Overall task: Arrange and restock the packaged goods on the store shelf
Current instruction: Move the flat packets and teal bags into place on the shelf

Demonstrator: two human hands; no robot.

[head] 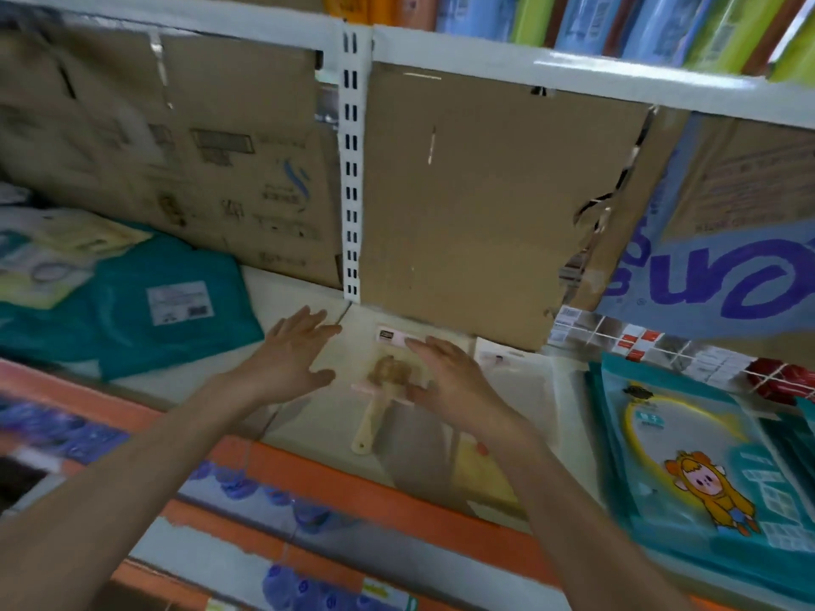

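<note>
Two bare hands hover flat over the shelf (282, 293), fingers spread, holding nothing. The brush pack (390, 372) lies between them, at 3 o'clock from the left hand (291, 352) and at 9 o'clock from the right hand (452, 383), which looks nearer. Its long wooden handle points to about 6 o'clock. The clear wrap looks smooth, and stiff brown cardboard (463, 205) stands behind it.
</note>
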